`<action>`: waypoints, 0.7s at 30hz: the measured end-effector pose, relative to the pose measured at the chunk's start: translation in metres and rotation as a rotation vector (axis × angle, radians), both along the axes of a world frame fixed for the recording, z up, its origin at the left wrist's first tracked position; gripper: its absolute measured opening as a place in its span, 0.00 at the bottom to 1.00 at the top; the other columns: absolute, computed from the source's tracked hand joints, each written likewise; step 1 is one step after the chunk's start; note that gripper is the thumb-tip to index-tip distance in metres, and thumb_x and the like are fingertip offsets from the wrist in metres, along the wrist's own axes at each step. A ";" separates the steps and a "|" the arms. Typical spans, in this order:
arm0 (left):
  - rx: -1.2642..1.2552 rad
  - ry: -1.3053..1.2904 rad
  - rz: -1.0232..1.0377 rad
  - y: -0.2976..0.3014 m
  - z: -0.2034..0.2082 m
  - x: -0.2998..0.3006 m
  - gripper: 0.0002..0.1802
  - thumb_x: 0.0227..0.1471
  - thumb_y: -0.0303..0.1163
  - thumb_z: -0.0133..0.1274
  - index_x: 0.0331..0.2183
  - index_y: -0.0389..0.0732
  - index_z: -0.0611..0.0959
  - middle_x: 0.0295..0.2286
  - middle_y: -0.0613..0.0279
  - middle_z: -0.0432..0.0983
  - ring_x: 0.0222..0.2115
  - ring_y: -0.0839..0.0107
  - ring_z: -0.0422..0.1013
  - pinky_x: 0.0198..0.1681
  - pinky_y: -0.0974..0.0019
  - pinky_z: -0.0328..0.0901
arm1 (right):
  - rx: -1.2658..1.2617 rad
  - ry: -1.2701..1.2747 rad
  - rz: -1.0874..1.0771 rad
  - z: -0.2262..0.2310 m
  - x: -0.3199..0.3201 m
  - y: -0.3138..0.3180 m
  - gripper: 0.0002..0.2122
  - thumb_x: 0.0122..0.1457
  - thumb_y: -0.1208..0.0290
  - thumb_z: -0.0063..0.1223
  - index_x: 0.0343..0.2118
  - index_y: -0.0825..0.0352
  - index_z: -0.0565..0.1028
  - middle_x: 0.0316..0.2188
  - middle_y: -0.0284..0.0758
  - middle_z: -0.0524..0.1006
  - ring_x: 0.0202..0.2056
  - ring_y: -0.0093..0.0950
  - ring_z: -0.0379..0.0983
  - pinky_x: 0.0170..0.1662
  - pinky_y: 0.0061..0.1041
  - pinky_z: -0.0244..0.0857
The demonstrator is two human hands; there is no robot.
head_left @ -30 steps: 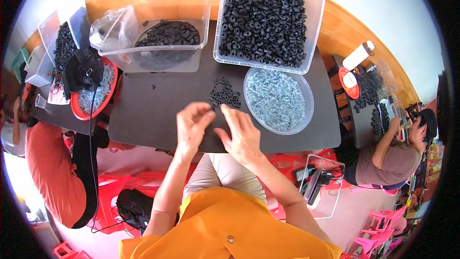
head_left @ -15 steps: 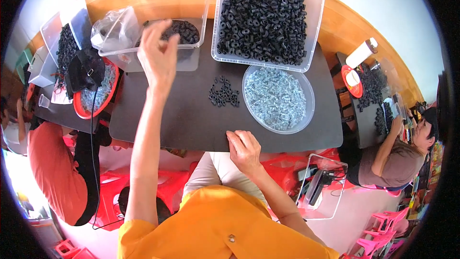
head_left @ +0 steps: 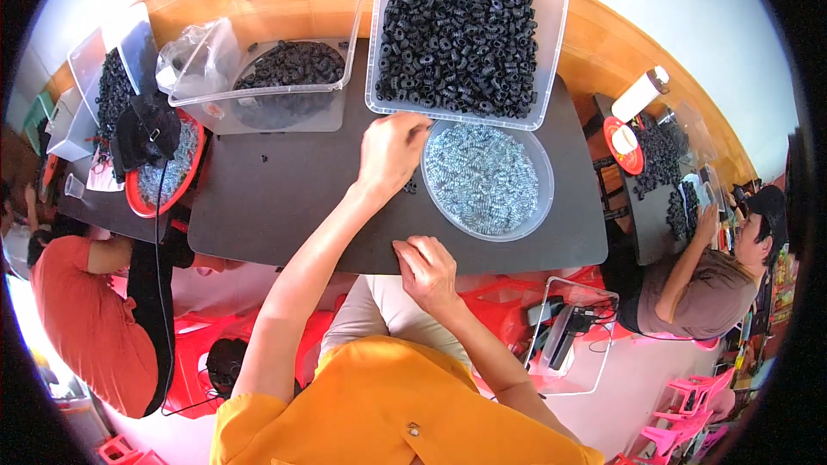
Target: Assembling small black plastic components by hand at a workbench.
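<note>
My left hand point(head_left: 392, 153) is over the table beside the round clear tub of small metal springs point(head_left: 487, 181), below the near left corner of a big clear bin point(head_left: 372, 77). Its fingers are closed together; whatever they hold is hidden. Beneath it, the small pile of black plastic parts point(head_left: 410, 186) is mostly covered, with only a few pieces showing. At the table's front edge my right hand point(head_left: 428, 275) has its fingers curled and thumb drawn in; I cannot make out anything in it. Many black ribbed parts point(head_left: 457, 39) fill the big bin.
Another clear bin point(head_left: 258, 112), part filled with black parts, stands at the back left of the dark table point(head_left: 284, 207). One loose black piece point(head_left: 264, 158) lies in front of it. People work at side tables, one in red point(head_left: 86, 319), another in brown point(head_left: 711, 293).
My left hand has come from above the left bin, rightward and nearer, to beside the spring tub, and its fingers have closed. My right hand's fingers are more curled at the table edge.
</note>
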State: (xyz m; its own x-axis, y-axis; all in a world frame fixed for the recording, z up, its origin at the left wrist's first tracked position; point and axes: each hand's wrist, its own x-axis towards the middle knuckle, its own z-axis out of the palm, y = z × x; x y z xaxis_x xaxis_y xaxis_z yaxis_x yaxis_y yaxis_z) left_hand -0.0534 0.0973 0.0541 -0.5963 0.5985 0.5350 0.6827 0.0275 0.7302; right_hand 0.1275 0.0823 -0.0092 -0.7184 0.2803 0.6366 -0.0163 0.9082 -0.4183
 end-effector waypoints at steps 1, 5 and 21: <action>-0.045 0.018 -0.015 0.014 0.006 -0.001 0.07 0.41 0.26 0.55 0.28 0.38 0.80 0.25 0.54 0.76 0.27 0.54 0.73 0.31 0.59 0.67 | 0.005 0.001 -0.003 0.000 0.000 0.000 0.10 0.41 0.81 0.55 0.31 0.67 0.74 0.27 0.34 0.70 0.27 0.32 0.68 0.29 0.28 0.63; -0.162 0.185 0.094 0.059 0.011 -0.002 0.12 0.37 0.30 0.60 0.25 0.35 0.77 0.25 0.50 0.73 0.29 0.50 0.72 0.31 0.54 0.67 | -0.021 0.056 0.020 0.003 0.001 0.000 0.10 0.41 0.83 0.55 0.30 0.69 0.75 0.26 0.35 0.70 0.26 0.32 0.68 0.29 0.28 0.63; -0.349 0.283 0.258 0.091 0.006 0.001 0.08 0.38 0.29 0.58 0.22 0.36 0.77 0.22 0.51 0.75 0.29 0.53 0.73 0.31 0.55 0.68 | 0.012 -0.230 -0.370 0.060 0.031 0.123 0.11 0.45 0.78 0.58 0.34 0.66 0.76 0.28 0.39 0.73 0.27 0.37 0.72 0.32 0.31 0.66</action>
State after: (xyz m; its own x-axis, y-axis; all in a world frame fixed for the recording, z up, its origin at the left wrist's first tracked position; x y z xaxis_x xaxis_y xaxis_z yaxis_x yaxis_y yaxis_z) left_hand -0.0525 0.1879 0.0604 -0.6085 0.6232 0.4913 0.7913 0.4300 0.4346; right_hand 0.1581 0.2057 0.0505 -0.6946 0.5391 0.4763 0.4032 0.8401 -0.3628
